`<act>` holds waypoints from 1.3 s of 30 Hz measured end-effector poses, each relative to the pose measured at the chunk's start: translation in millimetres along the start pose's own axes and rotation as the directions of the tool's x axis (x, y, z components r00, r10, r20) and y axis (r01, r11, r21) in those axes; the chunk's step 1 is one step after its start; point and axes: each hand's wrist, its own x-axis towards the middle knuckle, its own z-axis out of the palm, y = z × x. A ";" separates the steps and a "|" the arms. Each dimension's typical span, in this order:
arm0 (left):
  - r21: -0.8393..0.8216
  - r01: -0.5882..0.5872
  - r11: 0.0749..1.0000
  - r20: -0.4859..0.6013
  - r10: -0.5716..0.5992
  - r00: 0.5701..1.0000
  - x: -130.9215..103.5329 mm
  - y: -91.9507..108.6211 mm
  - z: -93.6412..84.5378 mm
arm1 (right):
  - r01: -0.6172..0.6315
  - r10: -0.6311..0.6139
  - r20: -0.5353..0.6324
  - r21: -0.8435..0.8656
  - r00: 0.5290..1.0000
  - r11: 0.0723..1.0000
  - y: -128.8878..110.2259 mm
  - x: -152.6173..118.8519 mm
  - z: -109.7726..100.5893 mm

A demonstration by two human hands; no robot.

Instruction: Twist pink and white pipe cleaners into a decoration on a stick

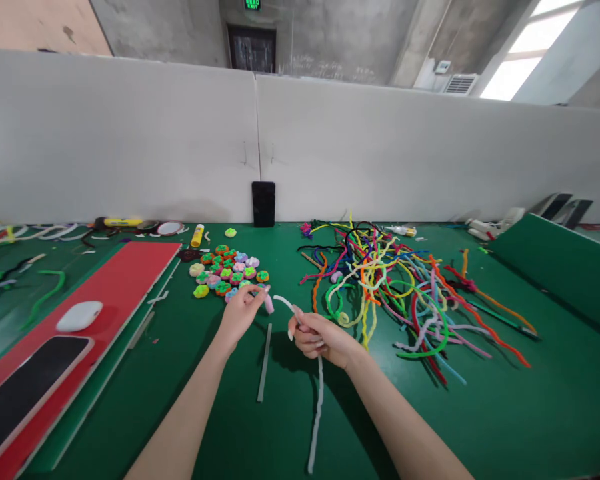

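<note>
Between its fingertips my left hand [242, 312] pinches a small pink piece [269, 304]. My right hand [323, 337] is closed around a white fuzzy stem [317, 413]; one end pokes out toward my left hand and the long end hangs down over the green table [230, 427]. The two hands are apart, with the tip of the stem close to the pink piece. A thin translucent stick [265, 363] lies below and between the hands. Behind my left hand sits a cluster of small colourful flower-like pieces [226, 273].
A tangled heap of coloured stems [380, 273] lies at right. A black phone [263, 204] leans on the white partition [380, 147]. At left, a red board [125, 273] holds a white case [79, 316] and another phone [30, 393]. A yellow glue stick [197, 235] stands behind.
</note>
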 end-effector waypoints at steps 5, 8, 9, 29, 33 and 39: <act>-0.166 0.028 0.986 0.243 0.013 0.970 -11.2 13.0 13.9 | 0.010 -0.011 -0.013 -0.018 1.000 1.000 1.5 1.4 -1.1; -0.213 0.094 0.973 0.344 -0.016 0.939 -16.3 16.8 19.8 | 0.015 -0.015 -0.005 -0.027 1.000 1.000 2.9 2.4 -0.7; -0.225 0.101 0.969 0.335 -0.021 0.942 -16.8 16.7 20.5 | 0.017 -0.017 -0.002 -0.027 1.000 0.999 3.3 2.8 -0.6; -0.436 0.036 0.899 0.121 0.018 0.993 -7.7 14.2 18.1 | 0.015 -0.015 -0.014 -0.003 1.000 1.000 4.4 5.0 -1.1; -0.498 -0.018 0.867 0.011 0.027 1.000 -5.8 14.3 14.0 | 0.075 -0.075 -0.021 0.022 0.997 0.997 4.7 5.3 -4.5; -0.560 0.105 0.822 0.115 -0.048 0.992 -7.6 17.7 9.5 | 0.169 -0.169 0.005 0.014 0.986 0.986 4.1 3.6 -1.1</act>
